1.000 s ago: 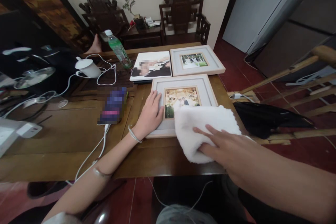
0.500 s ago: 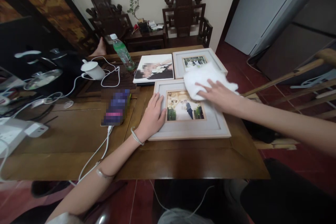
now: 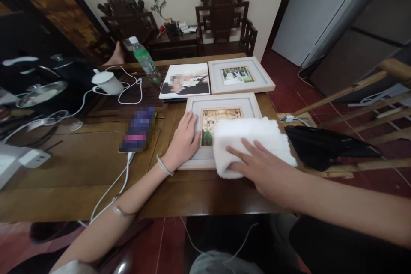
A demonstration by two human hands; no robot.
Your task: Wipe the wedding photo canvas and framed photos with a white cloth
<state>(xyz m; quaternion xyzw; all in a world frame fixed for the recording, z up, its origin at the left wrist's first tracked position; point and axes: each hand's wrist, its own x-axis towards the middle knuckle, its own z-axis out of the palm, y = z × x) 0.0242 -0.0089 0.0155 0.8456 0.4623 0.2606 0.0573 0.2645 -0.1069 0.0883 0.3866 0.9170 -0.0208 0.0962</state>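
Observation:
A light wooden picture frame lies flat on the brown wooden table. My left hand rests flat on the frame's left border, fingers stretched out. My right hand presses flat on a fluffy white cloth that covers the frame's near right part and much of its photo. The fingers of that hand are spread on top of the cloth.
A second framed photo and an unframed print lie further back. A phone on a white cable, a white mug and a green bottle stand to the left. A black object lies off the right edge.
My right hand slid the white cloth from the frame's far right corner back to its near right part. The left hand stayed on the frame's left border.

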